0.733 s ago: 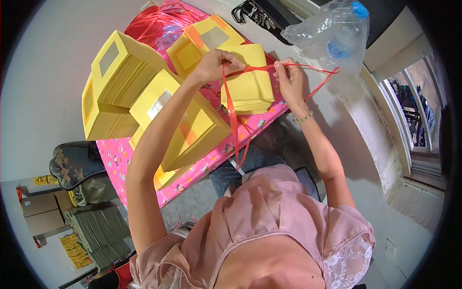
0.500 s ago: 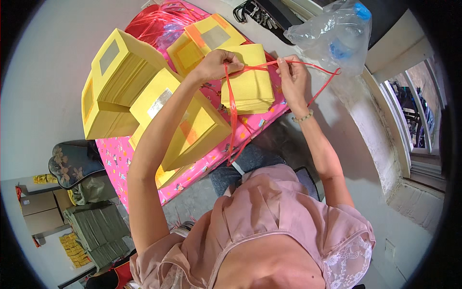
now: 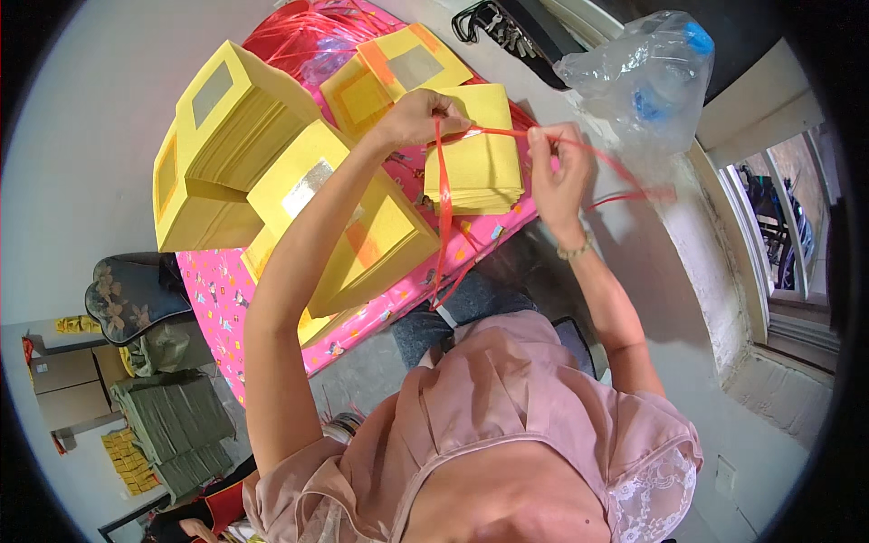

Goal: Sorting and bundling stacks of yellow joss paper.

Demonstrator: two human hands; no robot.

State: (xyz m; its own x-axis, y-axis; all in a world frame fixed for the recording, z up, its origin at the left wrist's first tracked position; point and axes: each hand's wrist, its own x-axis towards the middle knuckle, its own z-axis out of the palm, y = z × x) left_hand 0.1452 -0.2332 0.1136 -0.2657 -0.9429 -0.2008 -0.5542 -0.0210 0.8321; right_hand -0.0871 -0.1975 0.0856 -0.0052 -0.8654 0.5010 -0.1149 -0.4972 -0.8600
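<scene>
A stack of yellow paper (image 3: 475,172) lies on the pink patterned tabletop (image 3: 222,312) in front of me. Red plastic string (image 3: 444,204) crosses the top of the stack and dangles past its near left side. My left hand (image 3: 421,118) rests over the stack's left edge, fingers pinched on the string. To the right of the stack, my right hand (image 3: 559,176) grips the string between thumb and fingers. The stretch between both hands is taut, and a loose tail swings out to the right, blurred.
More yellow paper bundles (image 3: 339,222) stand left of the stack, some with silver or orange patches. A heap of red string (image 3: 312,41) lies at the table's far end. A clear plastic bag (image 3: 643,81) sits by the wall at the right, near a window (image 3: 778,208).
My right hand has moved slightly right and down, drawing the string across the stack. The loose tail has swung farther right. My left hand stays pinched over the stack.
</scene>
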